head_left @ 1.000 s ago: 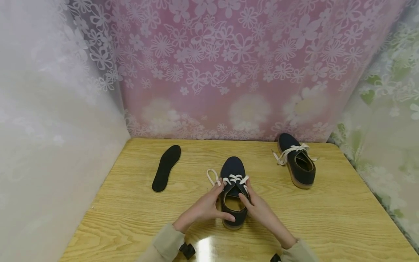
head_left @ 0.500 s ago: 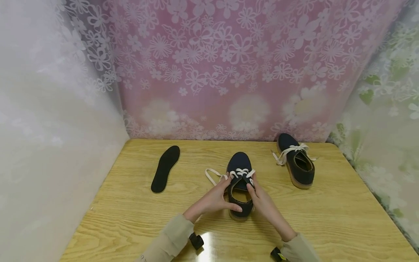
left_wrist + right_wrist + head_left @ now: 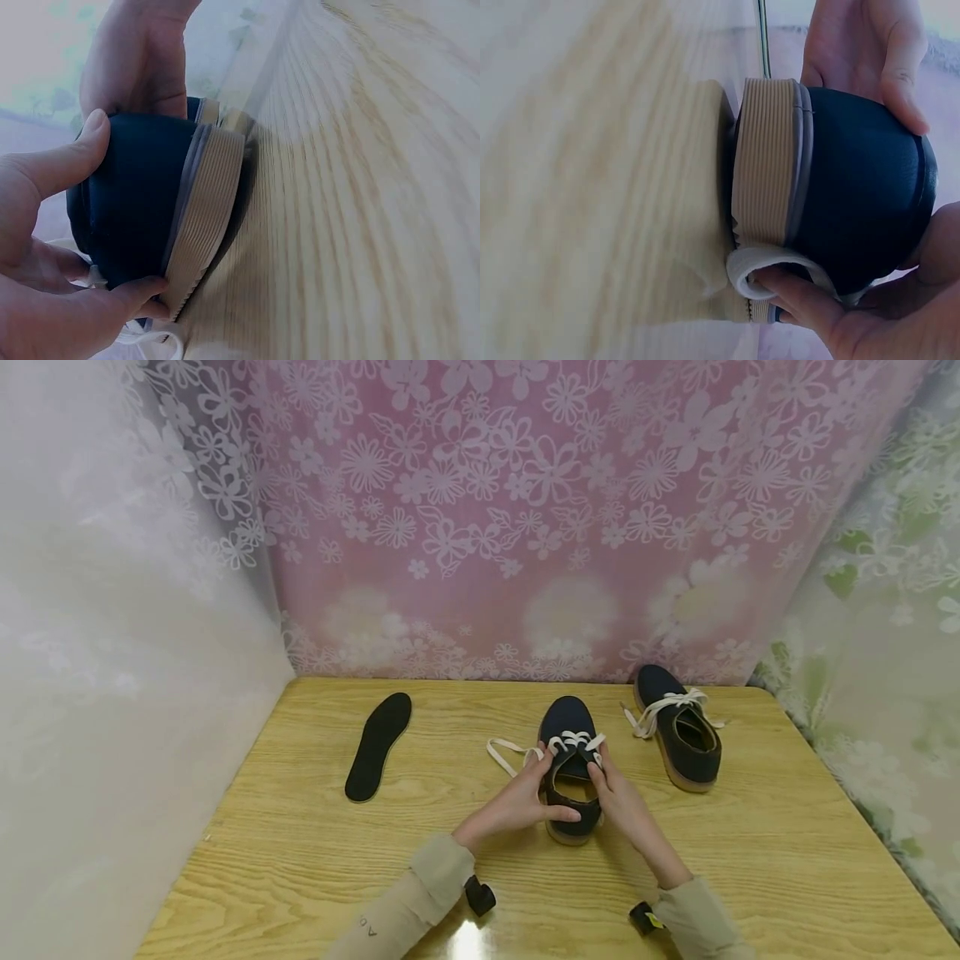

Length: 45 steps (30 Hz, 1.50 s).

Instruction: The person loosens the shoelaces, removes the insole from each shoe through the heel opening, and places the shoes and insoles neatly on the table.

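Note:
A dark navy shoe (image 3: 567, 717) with white laces stands between both hands, right of the table's middle, its toe pointing away and its tan inside showing. My left hand (image 3: 519, 800) grips its left side, thumb on the heel and fingers along the flank. Opposite, my right hand (image 3: 624, 803) holds the right side, thumb at the collar edge. The left wrist view shows the ribbed tan sole (image 3: 207, 214) low over the wood. A loop of white lace (image 3: 769, 261) hangs by the right fingers in the right wrist view.
A matching shoe (image 3: 693, 760), laces loose, stands at the back right of the wooden table (image 3: 300, 877). A black insole (image 3: 377, 747) lies at the back left. A pink floral curtain (image 3: 480, 568) hangs behind, with pale patterned cloth at both sides.
Both hands have carried the navy shoe to the right and a little away, toward the back of the table. The insole and other shoe stay in place.

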Tool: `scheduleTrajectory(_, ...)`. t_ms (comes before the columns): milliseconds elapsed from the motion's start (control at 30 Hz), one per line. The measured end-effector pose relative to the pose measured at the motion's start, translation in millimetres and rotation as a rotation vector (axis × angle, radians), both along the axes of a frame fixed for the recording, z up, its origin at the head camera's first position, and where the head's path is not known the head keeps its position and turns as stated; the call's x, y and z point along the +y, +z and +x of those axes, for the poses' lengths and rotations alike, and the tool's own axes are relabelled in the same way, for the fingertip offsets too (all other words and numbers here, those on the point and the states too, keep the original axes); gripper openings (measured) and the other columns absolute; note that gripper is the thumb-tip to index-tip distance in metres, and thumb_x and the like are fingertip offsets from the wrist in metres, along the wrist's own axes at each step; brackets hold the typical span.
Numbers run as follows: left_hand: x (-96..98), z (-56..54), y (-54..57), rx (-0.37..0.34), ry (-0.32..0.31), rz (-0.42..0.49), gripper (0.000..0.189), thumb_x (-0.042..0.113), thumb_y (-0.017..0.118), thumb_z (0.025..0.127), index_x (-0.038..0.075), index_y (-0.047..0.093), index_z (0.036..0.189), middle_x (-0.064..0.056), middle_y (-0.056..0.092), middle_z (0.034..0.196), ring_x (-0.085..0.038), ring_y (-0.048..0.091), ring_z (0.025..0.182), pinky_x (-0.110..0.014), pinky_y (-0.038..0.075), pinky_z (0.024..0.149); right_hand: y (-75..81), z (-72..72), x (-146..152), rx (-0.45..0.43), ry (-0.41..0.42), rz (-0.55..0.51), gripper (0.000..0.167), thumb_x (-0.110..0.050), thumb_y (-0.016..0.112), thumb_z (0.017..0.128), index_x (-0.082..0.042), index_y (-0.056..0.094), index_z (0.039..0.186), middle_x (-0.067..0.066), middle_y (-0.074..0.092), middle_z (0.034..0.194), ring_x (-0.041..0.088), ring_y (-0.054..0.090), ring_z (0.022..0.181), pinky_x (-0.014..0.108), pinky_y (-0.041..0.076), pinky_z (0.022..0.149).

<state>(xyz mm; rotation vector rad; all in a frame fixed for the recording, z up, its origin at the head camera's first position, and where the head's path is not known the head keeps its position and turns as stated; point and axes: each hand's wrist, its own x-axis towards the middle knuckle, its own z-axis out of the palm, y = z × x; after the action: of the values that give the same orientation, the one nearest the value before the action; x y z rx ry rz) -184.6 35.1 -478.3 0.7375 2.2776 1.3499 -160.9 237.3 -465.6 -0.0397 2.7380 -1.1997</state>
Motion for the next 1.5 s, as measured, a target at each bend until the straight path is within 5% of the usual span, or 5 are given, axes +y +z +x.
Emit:
scheduleTrajectory(367, 32.1, -21.6, -3.7, -0.015, 0.023, 0.037, 0.107, 0.037, 0.078, 0.091, 0.014, 0.003, 0.163, -0.01, -0.008, 0.169, -0.027, -0.007, 0.156, -0.054, 0.013, 0.123, 1.9, -22.7, 26.1, -0.012, -0.04, -0.036, 0.063, -0.03, 0.027, 0.114, 0.005, -0.001, 0.159, 0.034, 0.01, 0.161, 0.05, 0.015, 0.149, 0.06, 0.016, 0.12)
scheduleTrajectory(1000, 68.2, -54.5, -13.6, -0.077, 0.096, 0.121, 0.107, 0.037, 0.079, 0.09, 0.018, 0.004, 0.164, -0.008, -0.005, 0.17, -0.025, -0.002, 0.156, -0.05, 0.018, 0.124, -3.0, -62.0, 55.0, 0.025, -0.127, 0.092, 0.064, -0.038, 0.026, 0.113, 0.003, 0.012, 0.16, 0.033, 0.022, 0.158, 0.054, 0.024, 0.144, 0.064, 0.022, 0.116)
scheduleTrajectory(1333, 58.9, -53.1, -11.0, -0.117, 0.108, 0.126, 0.107, 0.045, 0.077, 0.089, 0.021, 0.005, 0.165, -0.003, 0.009, 0.17, -0.024, 0.013, 0.155, -0.05, 0.027, 0.121, -3.8, -54.2, 60.9, -0.019, -0.12, -0.06, 0.073, -0.051, 0.028, 0.11, -0.003, 0.007, 0.162, 0.027, 0.012, 0.164, 0.049, 0.014, 0.15, 0.063, 0.016, 0.119)
scheduleTrajectory(1500, 51.6, -46.4, -0.9, -0.07, 0.152, 0.08, 0.103, 0.05, 0.073, 0.091, 0.015, 0.01, 0.164, -0.005, 0.022, 0.167, -0.028, 0.029, 0.151, -0.051, 0.036, 0.116, -0.4, -43.9, 65.5, -0.018, -0.149, -0.017, 0.079, -0.06, 0.024, 0.107, -0.005, 0.008, 0.162, 0.029, 0.017, 0.163, 0.051, 0.022, 0.147, 0.064, 0.02, 0.117)
